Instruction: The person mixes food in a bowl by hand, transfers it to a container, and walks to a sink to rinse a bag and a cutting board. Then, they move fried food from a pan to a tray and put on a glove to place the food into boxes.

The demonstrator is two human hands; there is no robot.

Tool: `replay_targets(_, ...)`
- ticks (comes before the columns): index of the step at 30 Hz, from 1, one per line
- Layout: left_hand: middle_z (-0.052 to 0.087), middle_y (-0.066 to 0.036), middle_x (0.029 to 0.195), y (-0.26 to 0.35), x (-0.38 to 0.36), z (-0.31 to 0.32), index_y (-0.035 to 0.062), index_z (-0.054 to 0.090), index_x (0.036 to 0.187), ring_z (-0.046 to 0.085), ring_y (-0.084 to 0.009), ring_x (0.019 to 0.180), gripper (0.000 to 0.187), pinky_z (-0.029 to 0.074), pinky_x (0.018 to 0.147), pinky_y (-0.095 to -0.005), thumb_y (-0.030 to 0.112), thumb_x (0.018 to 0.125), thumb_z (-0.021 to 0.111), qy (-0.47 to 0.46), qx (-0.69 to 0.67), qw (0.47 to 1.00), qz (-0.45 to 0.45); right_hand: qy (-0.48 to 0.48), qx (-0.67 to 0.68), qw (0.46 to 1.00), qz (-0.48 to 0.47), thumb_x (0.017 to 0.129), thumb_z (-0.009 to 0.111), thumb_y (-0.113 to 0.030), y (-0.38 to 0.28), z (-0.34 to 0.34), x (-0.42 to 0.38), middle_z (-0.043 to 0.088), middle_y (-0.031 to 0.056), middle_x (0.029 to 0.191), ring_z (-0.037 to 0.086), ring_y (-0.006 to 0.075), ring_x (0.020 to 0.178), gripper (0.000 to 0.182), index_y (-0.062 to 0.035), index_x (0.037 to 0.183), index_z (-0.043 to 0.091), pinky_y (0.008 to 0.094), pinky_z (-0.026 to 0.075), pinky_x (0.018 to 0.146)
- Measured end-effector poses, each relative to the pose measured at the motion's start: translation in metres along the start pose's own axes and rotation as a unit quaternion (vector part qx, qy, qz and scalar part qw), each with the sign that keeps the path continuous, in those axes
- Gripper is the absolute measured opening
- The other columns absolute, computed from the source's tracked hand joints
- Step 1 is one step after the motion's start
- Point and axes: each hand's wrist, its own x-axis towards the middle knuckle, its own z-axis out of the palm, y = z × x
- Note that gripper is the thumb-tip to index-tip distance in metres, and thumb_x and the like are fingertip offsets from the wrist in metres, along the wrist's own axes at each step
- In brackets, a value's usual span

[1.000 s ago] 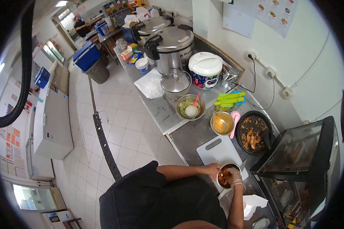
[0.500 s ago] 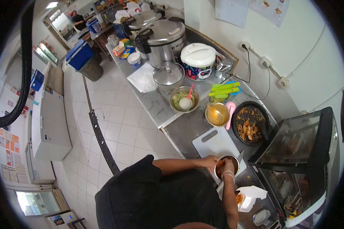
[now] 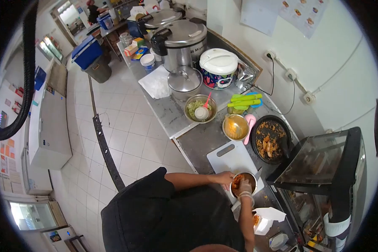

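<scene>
A round metal bowl [image 3: 253, 181] with reddish-orange food [image 3: 238, 180] inside rests on the white cutting board [image 3: 224, 158]. My left hand [image 3: 226, 178] grips the bowl's left rim. Inside the bowl is my right hand [image 3: 245, 187], in a clear plastic glove, its fingers bunched down at the food; whatever they hold is hidden. Beside the bowl's right edge a knife-like blade [image 3: 259, 172] partly shows. Below my right forearm stands an open white takeaway box [image 3: 264, 227] with orange food in it.
Beyond the board are a bowl with an orange mixture [image 3: 235, 127], a pink spoon [image 3: 248, 126], a black mortar with food bits [image 3: 269, 152] and a bowl of chopped greens [image 3: 194, 111]. A glass display case [image 3: 319, 161] borders the right. Large cookers [image 3: 182, 44] stand behind.
My right hand has shifted within the bowl, and more of the red food shows at the left. My left hand stays at the rim. The whole view has shifted slightly.
</scene>
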Motion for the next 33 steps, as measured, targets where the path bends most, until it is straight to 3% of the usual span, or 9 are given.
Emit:
replay_targets(3, 0.066, -0.026, 0.09, 0.006, 0.001, -0.001, -0.0057, 0.051, 0.125, 0.071, -0.0328, 0.074, 0.039, 0.062, 0.065, -0.0405, 0.02, 0.097, 0.039, -0.009, 0.029, 0.999, -0.041, 0.09, 0.016, 0.995, -0.028, 0.059, 0.086, -0.031, 0.0, 0.018, 0.01, 0.053, 0.0251, 0.122, 0.059, 0.0397, 0.109, 0.095, -0.0065, 0.138, 0.039, 0.0428, 0.051, 0.089)
replay_targets(5, 0.066, -0.025, 0.089, 0.005, 0.005, -0.01, -0.0053, 0.052, 0.123, 0.071, -0.0326, 0.074, 0.039, 0.062, 0.064, -0.0404, 0.02, 0.097, 0.039, -0.011, 0.021, 0.999, -0.037, 0.034, 0.079, 0.996, 0.026, 0.06, 0.086, -0.033, -0.008, -0.002, -0.001, 0.054, 0.0254, 0.121, 0.059, 0.0409, 0.109, 0.092, -0.0087, 0.137, 0.043, 0.0434, 0.052, 0.088)
replay_targets(7, 0.067, -0.026, 0.086, -0.005, 0.014, -0.003, -0.0036, 0.053, 0.121, 0.071, -0.033, 0.074, 0.037, 0.062, 0.063, -0.0407, 0.018, 0.095, 0.039, -0.028, -0.025, 0.997, -0.066, 0.036, 0.074, 0.997, 0.006, 0.06, 0.086, -0.034, 0.0, -0.002, -0.006, 0.055, 0.0253, 0.12, 0.059, 0.0409, 0.108, 0.091, -0.0095, 0.136, 0.043, 0.0439, 0.051, 0.089)
replay_targets(15, 0.068, -0.028, 0.083, -0.002, 0.009, -0.004, -0.0064, 0.05, 0.124, 0.072, -0.0337, 0.07, 0.041, 0.061, 0.059, -0.0431, 0.012, 0.089, 0.039, -0.055, -0.001, 0.998, 0.002, 0.051, 0.054, 0.997, -0.029, 0.059, 0.087, -0.031, 0.006, 0.002, -0.008, 0.058, 0.023, 0.119, 0.06, 0.0367, 0.109, 0.092, -0.0079, 0.137, 0.043, 0.0417, 0.051, 0.091)
replay_targets(21, 0.069, -0.025, 0.085, -0.001, 0.008, 0.0, -0.005, 0.054, 0.122, 0.072, -0.0329, 0.072, 0.04, 0.062, 0.062, -0.0418, 0.014, 0.091, 0.04, -0.018, 0.03, 0.999, -0.03, 0.014, 0.086, 0.996, -0.013, 0.06, 0.086, -0.034, -0.003, -0.01, -0.01, 0.061, 0.0234, 0.118, 0.059, 0.0362, 0.111, 0.089, -0.004, 0.133, 0.046, 0.0408, 0.05, 0.093)
replay_targets(27, 0.069, -0.026, 0.091, -0.004, 0.014, -0.005, -0.0039, 0.05, 0.128, 0.072, -0.0355, 0.075, 0.04, 0.061, 0.064, -0.0429, 0.014, 0.093, 0.043, -0.04, 0.018, 0.999, -0.029, 0.048, 0.061, 0.997, -0.031, 0.064, 0.082, -0.036, 0.005, -0.006, -0.01, 0.061, 0.0222, 0.12, 0.059, 0.0368, 0.113, 0.089, -0.0026, 0.136, 0.044, 0.0405, 0.049, 0.095)
replay_targets(29, 0.069, -0.026, 0.091, -0.009, 0.014, -0.001, -0.0033, 0.049, 0.128, 0.072, -0.0348, 0.075, 0.04, 0.061, 0.064, -0.0426, 0.014, 0.093, 0.043, -0.046, 0.0, 0.998, -0.029, 0.028, 0.071, 0.997, 0.012, 0.065, 0.081, -0.037, -0.003, -0.019, -0.015, 0.057, 0.0227, 0.128, 0.055, 0.0374, 0.117, 0.091, -0.0029, 0.139, 0.041, 0.0406, 0.047, 0.099)
replay_targets(31, 0.068, -0.027, 0.08, -0.004, 0.01, 0.0, -0.0104, 0.052, 0.116, 0.071, -0.0329, 0.068, 0.037, 0.061, 0.056, -0.0418, 0.012, 0.09, 0.039, -0.008, -0.003, 1.0, -0.012, 0.049, 0.068, 0.996, -0.007, 0.065, 0.081, -0.037, 0.001, -0.01, -0.003, 0.053, 0.0227, 0.132, 0.053, 0.0376, 0.12, 0.092, -0.0028, 0.14, 0.04, 0.0404, 0.045, 0.1)
replay_targets(33, 0.068, -0.027, 0.081, -0.001, 0.008, 0.002, -0.0107, 0.053, 0.116, 0.071, -0.0328, 0.067, 0.036, 0.061, 0.056, -0.0417, 0.012, 0.091, 0.039, -0.009, 0.008, 1.0, -0.012, 0.069, 0.064, 0.995, -0.026, 0.066, 0.081, -0.038, 0.002, -0.008, 0.002, 0.05, 0.0228, 0.136, 0.051, 0.0378, 0.123, 0.093, -0.0027, 0.141, 0.039, 0.0402, 0.044, 0.102)
